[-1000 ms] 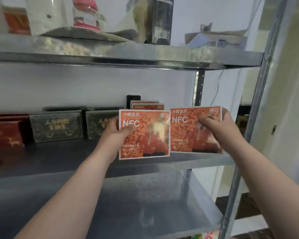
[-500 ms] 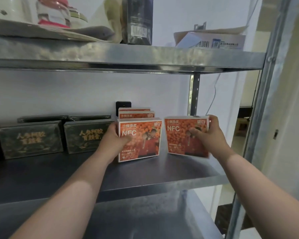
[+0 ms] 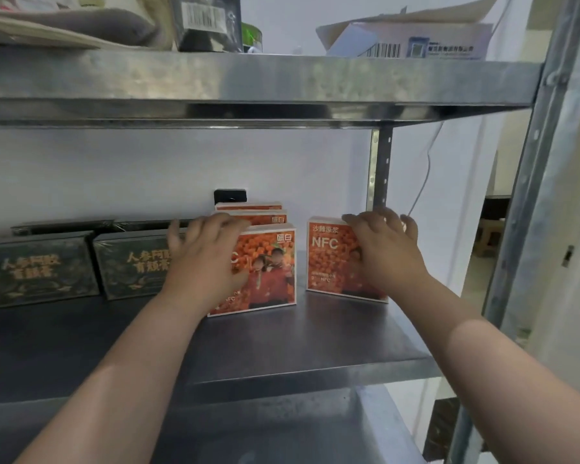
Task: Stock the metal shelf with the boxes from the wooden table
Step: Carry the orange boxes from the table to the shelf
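Two orange boxes printed "NFC" stand upright on the middle board of the metal shelf [image 3: 315,343]. My left hand [image 3: 205,259] lies flat against the front of the left orange box [image 3: 272,269], fingers spread over its top edge. That box stands in front of two more orange boxes [image 3: 248,206] in a row toward the wall. My right hand [image 3: 385,252] rests with fingers apart on the front of the right orange box [image 3: 325,256], which stands alone near the rear post. Neither hand is closed around a box. The wooden table is out of view.
Two dark green boxes [image 3: 37,269] [image 3: 131,262] with gold lettering stand left of the orange ones. The upper shelf board [image 3: 248,82] carries a cardboard box [image 3: 416,38] and a black packet [image 3: 208,18]. A steel upright [image 3: 523,195] bounds the right side. Another board lies below.
Both boxes went from held in the air to standing on the shelf board. My fingers have opened from gripping the box edges and now lie spread against the fronts.
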A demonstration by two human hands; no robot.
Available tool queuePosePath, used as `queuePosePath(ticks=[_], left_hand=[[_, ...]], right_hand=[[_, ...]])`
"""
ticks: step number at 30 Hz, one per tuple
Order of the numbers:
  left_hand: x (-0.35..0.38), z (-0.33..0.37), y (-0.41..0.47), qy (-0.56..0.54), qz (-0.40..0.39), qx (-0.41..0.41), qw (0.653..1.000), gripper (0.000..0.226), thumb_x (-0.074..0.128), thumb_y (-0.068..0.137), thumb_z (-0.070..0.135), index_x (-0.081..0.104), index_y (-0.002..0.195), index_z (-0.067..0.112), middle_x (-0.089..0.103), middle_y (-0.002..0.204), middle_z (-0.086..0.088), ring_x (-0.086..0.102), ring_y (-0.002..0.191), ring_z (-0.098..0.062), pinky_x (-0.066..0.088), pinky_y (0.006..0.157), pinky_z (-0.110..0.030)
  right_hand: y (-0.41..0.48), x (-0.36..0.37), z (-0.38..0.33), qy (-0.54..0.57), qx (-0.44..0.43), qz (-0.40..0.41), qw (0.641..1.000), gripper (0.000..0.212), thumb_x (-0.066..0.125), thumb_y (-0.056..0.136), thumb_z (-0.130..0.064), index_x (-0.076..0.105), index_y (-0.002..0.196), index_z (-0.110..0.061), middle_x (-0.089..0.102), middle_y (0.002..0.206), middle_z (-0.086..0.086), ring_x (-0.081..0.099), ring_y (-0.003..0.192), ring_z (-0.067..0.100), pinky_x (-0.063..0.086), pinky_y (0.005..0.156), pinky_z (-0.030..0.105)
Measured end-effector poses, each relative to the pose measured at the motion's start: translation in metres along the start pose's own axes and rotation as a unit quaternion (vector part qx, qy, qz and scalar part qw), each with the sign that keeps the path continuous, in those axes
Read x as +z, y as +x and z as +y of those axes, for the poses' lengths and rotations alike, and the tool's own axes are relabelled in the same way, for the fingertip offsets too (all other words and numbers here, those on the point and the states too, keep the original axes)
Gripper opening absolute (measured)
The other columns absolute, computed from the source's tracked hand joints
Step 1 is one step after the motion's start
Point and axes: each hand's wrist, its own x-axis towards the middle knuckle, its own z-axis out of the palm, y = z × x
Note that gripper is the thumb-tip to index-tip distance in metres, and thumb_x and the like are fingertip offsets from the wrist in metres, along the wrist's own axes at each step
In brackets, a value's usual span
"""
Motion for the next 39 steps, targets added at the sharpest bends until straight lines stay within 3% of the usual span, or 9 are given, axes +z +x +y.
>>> queuePosePath(ticks=[3,6,10,14,18,28,39], left_hand=[[0.007,0.019,0.001,0.062,-0.01,0.039,0.997,0.096,0.085,0.058,0.05,0.045,0.143,0.028,0.05,0.141,-0.002,0.04,0.128,-0.029,0.017,0.11,-0.062],[0.015,0.024,0.001,0.07,0.025,0.04,0.996,0.09,0.087,0.06,0.037,0.05,0.14,0.022,0.053,0.136,-0.006,0.043,0.124,-0.032,0.025,0.107,-0.062],[0.025,0.024,-0.003,0.057,0.025,0.021,0.998,0.086,0.083,0.066,0.032,0.047,0.143,0.02,0.048,0.141,-0.007,0.04,0.129,-0.034,0.022,0.107,-0.07],[0.033,0.027,-0.005,0.012,0.016,-0.01,1.0,0.084,0.077,0.07,0.025,0.042,0.147,0.023,0.042,0.145,-0.006,0.034,0.136,-0.035,0.025,0.104,-0.076],[0.038,0.026,-0.005,-0.008,0.02,-0.013,1.0,0.083,0.074,0.073,0.023,0.04,0.148,0.022,0.04,0.145,-0.007,0.029,0.139,-0.036,0.03,0.105,-0.07],[0.038,0.023,-0.005,-0.014,0.011,-0.016,1.0,0.081,0.07,0.074,0.024,0.039,0.149,0.022,0.04,0.147,-0.006,0.029,0.141,-0.034,0.03,0.108,-0.065],[0.034,0.023,-0.008,0.0,-0.013,-0.021,1.0,0.086,0.069,0.078,0.027,0.029,0.155,0.024,0.032,0.156,-0.008,0.018,0.148,-0.036,0.018,0.113,-0.07]], right_hand=[[0.001,0.009,-0.009,-0.046,-0.025,0.026,0.998,0.081,0.079,0.068,-0.031,0.051,0.143,-0.017,0.058,0.128,0.008,0.052,0.12,0.036,0.028,0.099,0.053],[0.011,0.026,-0.009,-0.055,-0.016,0.058,0.997,0.066,0.072,0.074,-0.018,0.053,0.137,-0.016,0.059,0.122,0.008,0.054,0.114,0.036,0.031,0.099,0.055],[0.037,0.058,-0.008,-0.032,-0.002,0.007,0.999,0.072,0.075,0.077,-0.02,0.044,0.141,-0.015,0.054,0.13,0.009,0.046,0.129,0.036,0.03,0.108,0.063],[0.066,0.078,-0.01,0.003,0.018,-0.076,0.997,0.082,0.069,0.086,-0.025,0.019,0.151,-0.023,0.03,0.155,0.006,0.017,0.15,0.033,0.014,0.121,0.058],[0.082,0.094,-0.012,0.01,0.013,-0.073,0.997,0.078,0.064,0.088,-0.024,0.021,0.152,-0.018,0.031,0.155,0.012,0.019,0.149,0.037,0.02,0.12,0.058],[0.099,0.121,-0.014,0.034,0.011,-0.081,0.996,0.085,0.072,0.084,-0.022,0.021,0.152,-0.015,0.028,0.155,0.015,0.014,0.15,0.04,0.016,0.121,0.061],[0.09,0.113,-0.016,0.104,0.045,-0.081,0.99,0.087,0.06,0.097,-0.026,0.001,0.161,-0.022,-0.002,0.169,0.012,-0.01,0.154,0.036,0.002,0.123,0.054]])
